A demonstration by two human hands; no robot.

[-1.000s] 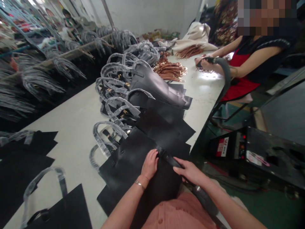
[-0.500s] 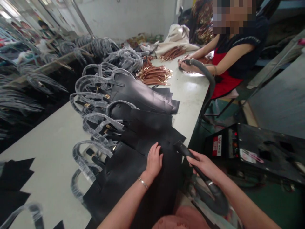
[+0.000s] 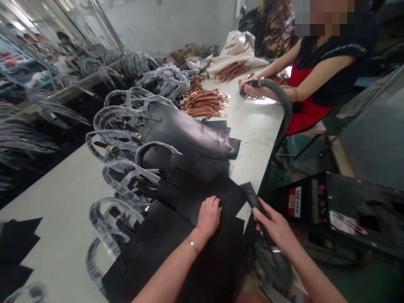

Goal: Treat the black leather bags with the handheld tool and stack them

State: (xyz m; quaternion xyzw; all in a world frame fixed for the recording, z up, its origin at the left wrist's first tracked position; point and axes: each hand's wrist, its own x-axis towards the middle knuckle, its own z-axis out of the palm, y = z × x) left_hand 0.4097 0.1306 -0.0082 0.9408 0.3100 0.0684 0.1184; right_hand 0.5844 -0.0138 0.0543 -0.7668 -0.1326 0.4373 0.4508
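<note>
Black bag panels (image 3: 164, 248) with plastic-wrapped handles (image 3: 102, 221) lie overlapped in a row on the table. My left hand (image 3: 210, 216), a bracelet at its wrist, rests palm down on the nearer panels, fingers together and slightly bent, pinching nothing that I can see. In my right hand (image 3: 272, 219) is a black hose nozzle (image 3: 251, 197), fingers wrapped around it. Its flat tip is at the right edge of the panels; whether it touches them I cannot tell. Below my hand the hose is blurred.
A person (image 3: 337, 75) across the table holds another hose (image 3: 285, 107) near brown straps. Bundled brown straps (image 3: 205, 103) with gold clasps lie at the back. At right stands a black machine box (image 3: 353, 206). More black pieces (image 3: 19, 244) lie at left on the pale table (image 3: 59, 185).
My right hand has drawn the nozzle rightward, from over the panels to their edge. My left hand has slid slightly toward the right along the panels. The view has shifted a little.
</note>
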